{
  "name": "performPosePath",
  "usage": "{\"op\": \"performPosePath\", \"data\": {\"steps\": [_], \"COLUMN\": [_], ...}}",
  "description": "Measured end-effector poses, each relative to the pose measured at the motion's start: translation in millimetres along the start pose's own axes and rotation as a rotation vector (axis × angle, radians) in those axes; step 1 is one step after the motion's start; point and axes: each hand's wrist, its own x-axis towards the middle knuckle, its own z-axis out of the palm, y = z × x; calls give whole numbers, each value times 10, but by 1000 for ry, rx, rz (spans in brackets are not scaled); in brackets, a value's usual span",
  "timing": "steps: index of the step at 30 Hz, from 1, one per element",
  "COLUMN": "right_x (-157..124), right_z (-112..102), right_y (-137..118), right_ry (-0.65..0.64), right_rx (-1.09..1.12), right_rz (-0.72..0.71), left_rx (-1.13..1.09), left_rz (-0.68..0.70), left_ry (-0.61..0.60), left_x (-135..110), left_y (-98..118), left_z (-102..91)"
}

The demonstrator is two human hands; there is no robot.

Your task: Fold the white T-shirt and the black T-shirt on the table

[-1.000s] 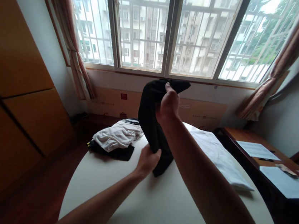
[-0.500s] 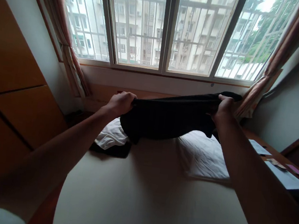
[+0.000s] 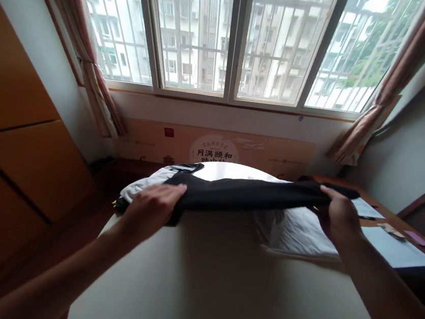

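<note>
A black garment (image 3: 246,196), its exact kind not clear, is stretched sideways between my two hands above a pale table. My left hand (image 3: 159,202) grips its left end, close to a crumpled white cloth (image 3: 142,185). At the right end, my right hand (image 3: 339,210) pinches the fabric with the thumb on top. Beneath the right part of the garment lies a white folded cloth (image 3: 304,234), which looks partly covered by clear plastic. The black fabric hides the middle of the tabletop's far part.
The rounded pale table (image 3: 229,284) fills the foreground. A wooden desk (image 3: 389,220) with papers (image 3: 398,247) and a pink slip (image 3: 417,238) stands at right. An orange cabinet (image 3: 12,167) is at left. Beyond the table are a printed panel (image 3: 153,137) and a barred window (image 3: 195,40).
Both hands have come down with the black garment, the right one also moving rightward. The garment now hangs lower and flatter, and the printed panel behind shows more.
</note>
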Motion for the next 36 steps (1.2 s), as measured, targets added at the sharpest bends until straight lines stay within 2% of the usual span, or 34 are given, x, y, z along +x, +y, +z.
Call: {"op": "performPosePath", "data": {"steps": [2,4,6,9,12,16,18,20,22,24,26,27,29,32,34,36], "right_x": [-300,-557,-755,-910,-906,-772,-682,-585,-497,-448,-477,-530,-730,-1248,-1670,-2062], "right_z": [-353,-656,-888,-1083,-1139,-1152,-1156,-1133,-1037,-828,-490,-281,169,757,985,1064], "right_y": [257,462,584,633,620,612,592,538,446,331,223,180,126,156,277,471], "right_ry": [83,160,215,245,190,213,227,213,212,221,153,75,-144,-568,-842,-1075], "right_rx": [-43,-122,-211,-306,-274,-200,-159,-93,-59,-75,-106,-124,-203,-361,-413,-532], "right_rz": [113,305,427,498,513,505,445,366,318,271,166,95,-46,-282,-428,-515], "left_rx": [-121,-177,-183,-177,-192,-192,-150,-81,-23,-14,-45,-65,-99,-158,-208,-242], "left_rz": [43,90,98,72,77,111,53,-51,-130,-163,-170,-172,-179,-220,-240,-215], "left_ry": [-49,-112,-142,-166,-219,-242,-218,-225,-245,-248,-243,-246,-259,-252,-227,-161], "left_x": [-576,-1022,-1303,-1462,-1377,-890,-569,-315,-185,-170,-213,-236,-262,-259,-257,-266], "left_y": [98,192,265,327,356,291,182,42,-88,-175,-218,-227,-234,-255,-297,-356], "left_z": [310,553,709,768,653,537,632,822,1036,1205,1294,1309,1304,1290,1316,1368]}}
